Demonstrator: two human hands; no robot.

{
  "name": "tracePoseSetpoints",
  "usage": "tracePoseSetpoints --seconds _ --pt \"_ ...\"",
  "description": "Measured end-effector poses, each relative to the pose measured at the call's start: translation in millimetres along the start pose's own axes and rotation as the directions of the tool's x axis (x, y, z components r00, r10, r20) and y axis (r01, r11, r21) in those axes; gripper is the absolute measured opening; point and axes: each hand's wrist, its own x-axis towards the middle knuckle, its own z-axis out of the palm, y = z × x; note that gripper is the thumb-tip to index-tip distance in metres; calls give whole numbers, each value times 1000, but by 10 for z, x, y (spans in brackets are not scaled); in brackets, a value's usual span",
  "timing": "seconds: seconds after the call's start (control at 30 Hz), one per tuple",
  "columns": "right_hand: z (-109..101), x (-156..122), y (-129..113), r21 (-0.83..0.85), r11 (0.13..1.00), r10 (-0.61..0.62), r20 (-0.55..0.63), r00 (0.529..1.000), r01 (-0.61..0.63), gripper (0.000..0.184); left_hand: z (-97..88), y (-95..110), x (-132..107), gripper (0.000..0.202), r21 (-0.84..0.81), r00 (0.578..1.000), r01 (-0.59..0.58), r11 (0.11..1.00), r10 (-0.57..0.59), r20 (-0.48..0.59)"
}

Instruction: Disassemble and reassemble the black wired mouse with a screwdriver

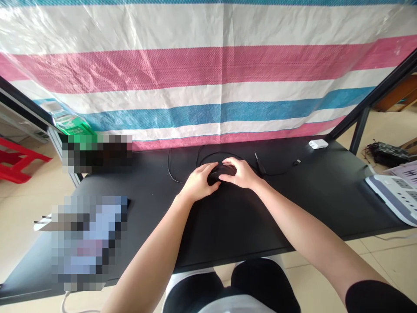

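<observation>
A black computer mouse [222, 172] rests on the black desk [228, 226] between my two hands. My left hand [201, 181] grips its left end, thumb at the near side and fingers over the far side. From the right, my right hand [240, 173] holds the other end between thumb and fingers. Behind the mouse a thin black cable [215, 153] loops over the desk. To the right of my right hand lies a small screwdriver-like tool [259, 165] with a dark handle and a thin metal tip. The mouse's underside is hidden.
A USB plug [296, 162] and white charger [318, 144] lie at the back right. A white-and-grey power strip [392, 195] sits at the right edge. A green-labelled bottle [74, 125] stands back left, near blurred items. Striped sheeting [221, 65] hangs behind the desk.
</observation>
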Motion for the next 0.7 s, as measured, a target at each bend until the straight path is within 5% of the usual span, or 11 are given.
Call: tracePoseSetpoints --seconds 0.17,0.33,0.47,0.7 --pt "-48 36 14 132 991 45 -82 996 -34 31 24 -12 7 41 2 995 31 1000 -31 -92" --pt "-290 127 264 -356 922 26 -336 942 -153 21 9 -57 23 43 31 960 152 988 -140 -243" --pt "-339 117 385 -584 784 29 -305 952 -211 24 22 -66 28 45 21 932 244 970 -228 -282" --pt "-291 96 364 -656 711 107 -256 961 -253 22 40 -56 30 45 10 930 275 962 -263 -257"
